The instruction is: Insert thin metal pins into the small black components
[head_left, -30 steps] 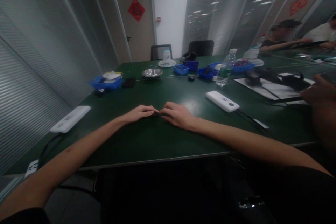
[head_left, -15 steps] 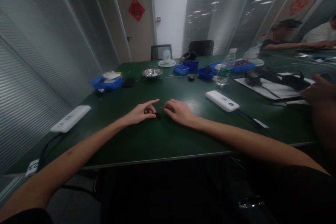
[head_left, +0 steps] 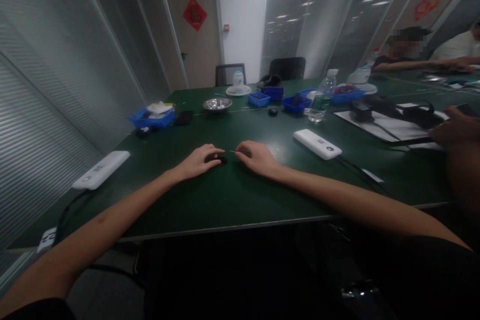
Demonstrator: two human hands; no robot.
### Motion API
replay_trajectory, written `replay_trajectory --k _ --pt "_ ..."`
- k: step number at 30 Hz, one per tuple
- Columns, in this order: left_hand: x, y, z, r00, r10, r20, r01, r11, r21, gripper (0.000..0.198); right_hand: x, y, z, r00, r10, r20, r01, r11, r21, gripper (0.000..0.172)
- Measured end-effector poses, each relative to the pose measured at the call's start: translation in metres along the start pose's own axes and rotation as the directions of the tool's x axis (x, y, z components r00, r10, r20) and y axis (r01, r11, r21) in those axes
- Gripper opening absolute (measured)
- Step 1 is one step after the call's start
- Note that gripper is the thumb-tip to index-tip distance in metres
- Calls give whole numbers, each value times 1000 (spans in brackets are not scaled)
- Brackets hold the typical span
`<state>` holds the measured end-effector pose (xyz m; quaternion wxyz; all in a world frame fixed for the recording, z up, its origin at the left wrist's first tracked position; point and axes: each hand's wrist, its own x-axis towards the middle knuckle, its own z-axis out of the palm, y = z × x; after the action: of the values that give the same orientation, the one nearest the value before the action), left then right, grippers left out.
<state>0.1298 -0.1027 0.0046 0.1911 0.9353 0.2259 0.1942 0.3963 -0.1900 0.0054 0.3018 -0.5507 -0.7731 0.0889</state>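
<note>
My left hand (head_left: 199,161) rests low over the green table (head_left: 232,200), its thumb and fingers closed around a small black object (head_left: 222,160). Just to the right, my right hand (head_left: 256,158) is bent with its fingertips together, gripping a thin metal tool (head_left: 232,151). The tool's slim tip points left toward the black object, with a small gap between the two. My fingers hide most of the tool, so its exact kind does not show.
White power banks (head_left: 318,144) (head_left: 101,170) with cables lie on both sides. Behind are a metal bowl (head_left: 217,105), blue trays (head_left: 152,118) (head_left: 258,99) and a water bottle (head_left: 322,97). Another person's hand (head_left: 455,127) is at the right; other people sit farther back.
My left index finger has bent down from its stretched-out pose toward the black object, which has shifted slightly up and left. My right hand has barely moved.
</note>
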Motion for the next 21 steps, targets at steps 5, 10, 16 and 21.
replay_trajectory --k 5,10,16,21 --pt "-1 3 -2 999 41 -28 -39 997 73 36 1 0 -1 1000 -1 13 1 1000 -6 20" --pt "-1 9 1 995 87 51 -89 996 31 34 0 -2 -2 1000 -2 3 2 1000 -6 18" --pt "1 -3 -8 999 40 15 -40 999 -1 33 -2 -4 -3 1000 7 10 -7 1000 2 19" --pt "-11 -65 -44 964 -242 -109 248 967 48 39 -2 -3 -4 1000 -12 28 11 1000 6 19"
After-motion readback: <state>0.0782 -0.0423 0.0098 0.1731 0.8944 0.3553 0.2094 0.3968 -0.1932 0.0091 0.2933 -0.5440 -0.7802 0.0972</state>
